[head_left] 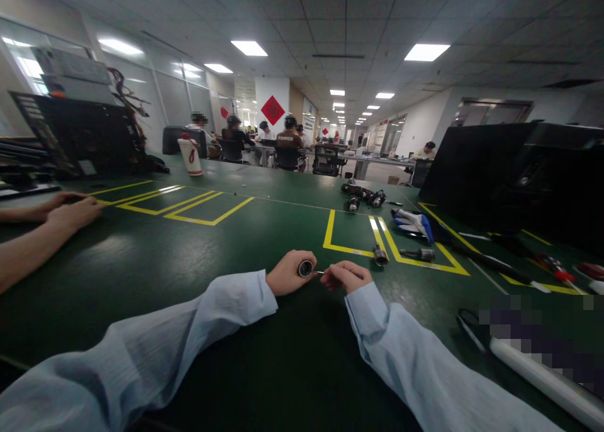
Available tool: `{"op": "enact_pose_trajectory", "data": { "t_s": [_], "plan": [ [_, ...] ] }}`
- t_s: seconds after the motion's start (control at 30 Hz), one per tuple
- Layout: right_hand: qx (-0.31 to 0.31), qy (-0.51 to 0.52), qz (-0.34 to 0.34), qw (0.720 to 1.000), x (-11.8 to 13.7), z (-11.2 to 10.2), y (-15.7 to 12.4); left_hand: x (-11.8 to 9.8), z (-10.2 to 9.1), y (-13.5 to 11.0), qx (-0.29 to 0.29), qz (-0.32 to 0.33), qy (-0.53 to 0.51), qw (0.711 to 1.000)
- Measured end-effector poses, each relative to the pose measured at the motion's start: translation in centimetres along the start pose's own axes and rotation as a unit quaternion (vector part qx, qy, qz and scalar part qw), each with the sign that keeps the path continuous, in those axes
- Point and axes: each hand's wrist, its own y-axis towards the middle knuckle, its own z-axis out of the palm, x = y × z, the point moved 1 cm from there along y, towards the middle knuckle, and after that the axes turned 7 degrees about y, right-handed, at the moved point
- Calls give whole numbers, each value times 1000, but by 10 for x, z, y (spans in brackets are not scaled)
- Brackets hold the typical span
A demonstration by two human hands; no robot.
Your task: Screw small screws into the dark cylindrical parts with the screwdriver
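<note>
My left hand point(287, 273) is curled around a small round black part with a glassy face point(305, 268), holding it just above the green table point(189, 256). My right hand point(346, 275) is pinched on a thin metal pin or tool point(321, 272) whose tip points at that round part. Both forearms in light blue sleeves rest on the table. A small metal cylinder point(380, 256) lies on the yellow line just beyond my right hand.
A co-worker's bare hands point(70, 213) rest at the left. Black lens-like parts point(361, 197), blue-white gloves point(414, 223), screwdrivers point(552, 270), scissors point(472, 326) and a white tube point(542, 375) lie to the right. Dark monitors stand at both sides; a white cup point(190, 156) stands far left.
</note>
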Motion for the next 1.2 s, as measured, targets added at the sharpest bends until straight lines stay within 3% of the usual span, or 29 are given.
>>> {"op": "enact_pose_trajectory", "data": {
  "t_s": [0.13, 0.23, 0.43, 0.7, 0.93, 1.2],
  "plan": [
    [22, 85, 73, 993, -3, -4, 3, -1, 0, 0, -4, 8, -16, 1000],
    [43, 135, 86, 986, -9, -5, 2, 1, 1, 0, -9, 3, -46, 999],
    [80, 181, 41, 979, -18, 2, -2, 5, 2, 0, -59, -24, -92, 994],
    [58, 176, -4, 983, -19, 8, -5, 1, -1, 0, -96, -51, -110, 988],
    [24, 77, -61, 995, -13, 7, -7, 2, 0, 0, -79, -45, -106, 990],
    [-6, 121, -52, 991, -7, -2, -4, -2, -3, 0, -35, -53, -90, 994]
  ]
}}
